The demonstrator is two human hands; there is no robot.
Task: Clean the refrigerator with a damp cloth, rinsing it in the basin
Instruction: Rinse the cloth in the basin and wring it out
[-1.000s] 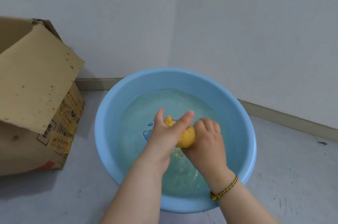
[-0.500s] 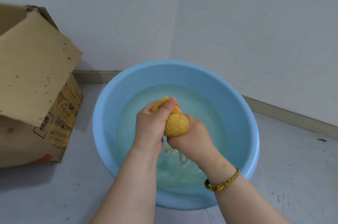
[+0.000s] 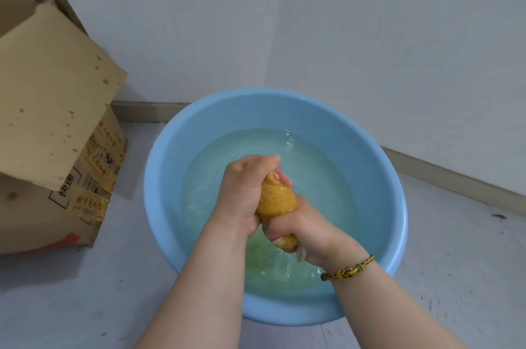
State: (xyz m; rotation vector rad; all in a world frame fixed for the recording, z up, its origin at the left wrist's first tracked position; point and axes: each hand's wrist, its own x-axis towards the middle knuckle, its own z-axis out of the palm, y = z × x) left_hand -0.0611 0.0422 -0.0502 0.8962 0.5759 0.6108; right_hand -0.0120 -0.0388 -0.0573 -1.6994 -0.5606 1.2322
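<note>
Both hands are holding a yellow cloth (image 3: 277, 199) over a light blue basin (image 3: 370, 166), which is standing on the grey floor (image 3: 85, 306) in the corner of a room. The left hand (image 3: 244, 192) is gripping the upper part of the cloth; its grip is closed tightly, with the fingers curled round the fabric and the thumb lying on top. The right hand (image 3: 307, 226) is gripping the lower part, just beside the left hand and touching it, and its grip is also closed fully round the cloth. Between the two hands the cloth is bulging out as a thick, twisted roll. It is above the water (image 3: 318, 178), not lying in it. The water is filling the lower part of the basin and is looking slightly cloudy and rippled. A braided yellow bracelet (image 3: 348, 270) is sitting on the right wrist. To the left of the basin, near it but apart from it, a brown cardboard box (image 3: 51, 109) with an open flap is standing by the white wall (image 3: 199, 21).
</note>
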